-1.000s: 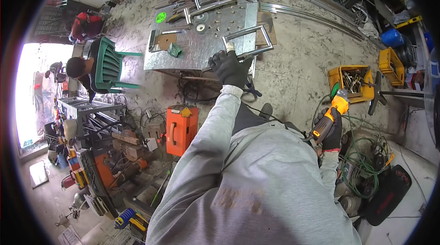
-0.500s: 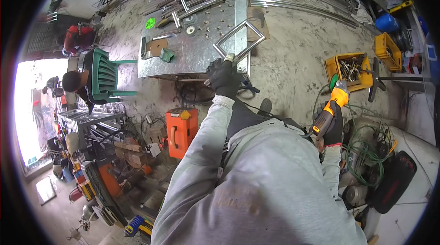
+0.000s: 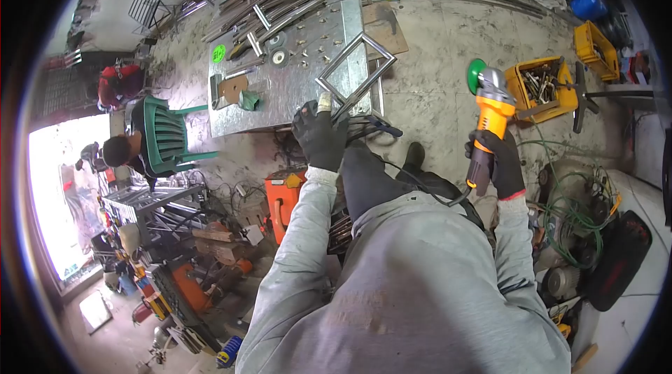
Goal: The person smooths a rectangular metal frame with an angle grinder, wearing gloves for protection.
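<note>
My right hand, in a dark glove, is wrapped round the body of an orange and grey angle grinder. The grinder stands nearly upright in view, its green disc at the upper left, away from the bench. A black cord leaves its lower end. My left hand, gloved with a worn, pale thumb tip, is at the bench's near edge. Its thumb and fingers are apart, beside the near corner of a shiny rectangular metal frame; whether they touch cannot be seen. The frame overhangs the metal-topped bench.
Metal tubes, tools and a loose disc lie on the bench. A yellow crate of metal pieces stands right of the grinder. Green hose coils below it. An orange box and a person by a green chair are left.
The grinder has swung up and left, away from the crate, and its disc now shows more broadly. My left hand has shifted left and back from the frame's corner. The view has turned slightly.
</note>
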The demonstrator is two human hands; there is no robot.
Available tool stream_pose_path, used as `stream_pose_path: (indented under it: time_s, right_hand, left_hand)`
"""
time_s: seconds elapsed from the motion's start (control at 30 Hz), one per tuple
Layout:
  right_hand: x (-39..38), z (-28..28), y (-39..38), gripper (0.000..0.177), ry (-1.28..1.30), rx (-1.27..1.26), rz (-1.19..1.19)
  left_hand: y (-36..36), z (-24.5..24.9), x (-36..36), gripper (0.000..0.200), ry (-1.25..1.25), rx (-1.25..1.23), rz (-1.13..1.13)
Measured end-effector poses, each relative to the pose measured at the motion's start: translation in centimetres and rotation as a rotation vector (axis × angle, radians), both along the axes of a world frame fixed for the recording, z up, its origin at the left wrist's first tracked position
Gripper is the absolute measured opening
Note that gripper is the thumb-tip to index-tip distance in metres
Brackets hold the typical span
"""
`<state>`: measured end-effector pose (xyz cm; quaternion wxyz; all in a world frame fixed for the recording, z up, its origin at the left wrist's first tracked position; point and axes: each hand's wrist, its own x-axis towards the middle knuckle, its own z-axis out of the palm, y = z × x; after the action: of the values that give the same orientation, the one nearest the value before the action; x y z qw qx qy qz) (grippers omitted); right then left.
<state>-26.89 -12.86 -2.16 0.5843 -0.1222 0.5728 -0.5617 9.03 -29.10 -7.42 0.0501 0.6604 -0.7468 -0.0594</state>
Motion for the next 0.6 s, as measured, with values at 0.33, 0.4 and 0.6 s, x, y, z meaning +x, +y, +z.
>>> stream_pose_path:
  time_s: [0.33,0.4,0.6]
  right_hand:
    - [3.7,-3.1,-1.3,0.033,0.094,-0.008,0.118]
    - [3.2,-4.3,-0.5,0.038,0.076,0.002,0.103]
    - [1.9,-3.3,0.4,0.038,0.035,0.047,-0.015]
  left_hand:
    - [0.2,-1.3,3.2,0.054,-0.054,-0.069,-0.113]
    - [0.0,1.2,3.8,0.044,0.169,-0.205,-0.245]
    - [-1.6,9.5,6.8,0.032,0.574,0.197,0.012]
